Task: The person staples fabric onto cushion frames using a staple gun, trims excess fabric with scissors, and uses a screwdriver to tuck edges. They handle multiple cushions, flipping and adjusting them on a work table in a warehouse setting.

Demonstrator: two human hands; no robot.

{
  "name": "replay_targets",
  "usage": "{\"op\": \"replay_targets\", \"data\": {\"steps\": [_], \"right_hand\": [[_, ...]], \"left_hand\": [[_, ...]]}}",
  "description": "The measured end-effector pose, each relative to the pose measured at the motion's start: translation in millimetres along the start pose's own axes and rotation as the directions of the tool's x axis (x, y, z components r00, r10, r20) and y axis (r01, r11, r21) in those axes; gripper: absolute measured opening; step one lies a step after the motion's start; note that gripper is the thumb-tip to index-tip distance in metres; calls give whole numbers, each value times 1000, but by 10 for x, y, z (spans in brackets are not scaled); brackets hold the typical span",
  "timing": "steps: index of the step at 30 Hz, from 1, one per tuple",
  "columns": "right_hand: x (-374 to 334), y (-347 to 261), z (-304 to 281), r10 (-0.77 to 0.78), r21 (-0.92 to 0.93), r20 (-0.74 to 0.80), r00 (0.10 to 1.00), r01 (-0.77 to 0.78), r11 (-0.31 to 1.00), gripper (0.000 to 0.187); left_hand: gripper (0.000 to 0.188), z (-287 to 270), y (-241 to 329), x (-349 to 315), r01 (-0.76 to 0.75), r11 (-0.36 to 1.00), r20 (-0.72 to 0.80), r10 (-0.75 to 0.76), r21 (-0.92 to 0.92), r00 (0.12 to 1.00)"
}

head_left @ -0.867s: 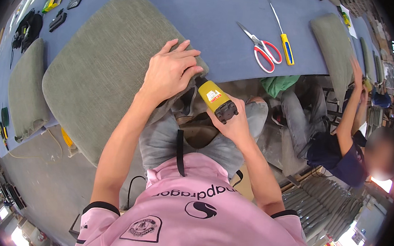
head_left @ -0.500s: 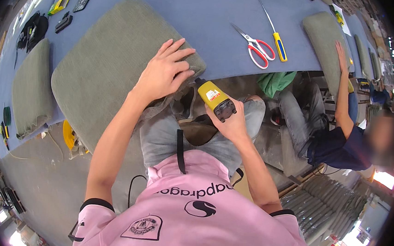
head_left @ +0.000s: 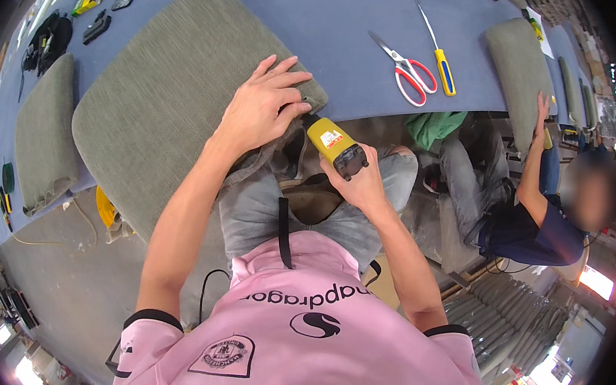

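A large grey-green fabric-covered seat cushion lies slanted over the table's near edge. My left hand grips its right corner, with fingers across the top and the thumb close to the index finger at the fabric edge. My right hand is closed around a yellow and black staple gun. The gun's dark nose meets the cushion's edge just below my left thumb; the exact contact point is hidden. Loose fabric hangs under the corner, above my lap.
On the blue table lie red-handled scissors and a yellow screwdriver. A smaller cushion stands at the left. To the right, a co-worker touches another cushion. A green cloth hangs below the table edge.
The staple gun has shifted slightly up and left, toward the cushion's edge. My left thumb and index finger have drawn closer together. The view has shifted a little.
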State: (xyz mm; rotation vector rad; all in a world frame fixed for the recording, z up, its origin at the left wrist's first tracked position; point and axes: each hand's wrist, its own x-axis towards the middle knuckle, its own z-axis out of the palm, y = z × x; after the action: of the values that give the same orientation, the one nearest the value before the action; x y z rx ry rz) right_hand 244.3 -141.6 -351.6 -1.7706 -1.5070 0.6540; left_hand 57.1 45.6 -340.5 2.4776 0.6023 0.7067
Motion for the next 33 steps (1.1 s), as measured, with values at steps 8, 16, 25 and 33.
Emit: {"op": "replay_targets", "data": {"steps": [8, 16, 25, 33], "right_hand": [[-78, -146, -14, 9, -2, -105, 994, -9, 1000, 48], [-70, -85, 17, -5, 69, -32, 999, 8, 998, 52], [-106, -31, 52, -52, -44, -80, 995, 49, 998, 50], [-4, -96, 68, -57, 54, -42, 998, 59, 997, 44]], "left_hand": [[24, -197, 38, -65, -109, 994, 15, 109, 4, 994], [26, -122, -21, -87, -10, 996, -7, 9, -92, 1000], [26, -100, -9, -96, 0, 996, -10, -1, -85, 1000], [23, -178, 6, -76, -32, 999, 67, 33, -27, 997]]}}
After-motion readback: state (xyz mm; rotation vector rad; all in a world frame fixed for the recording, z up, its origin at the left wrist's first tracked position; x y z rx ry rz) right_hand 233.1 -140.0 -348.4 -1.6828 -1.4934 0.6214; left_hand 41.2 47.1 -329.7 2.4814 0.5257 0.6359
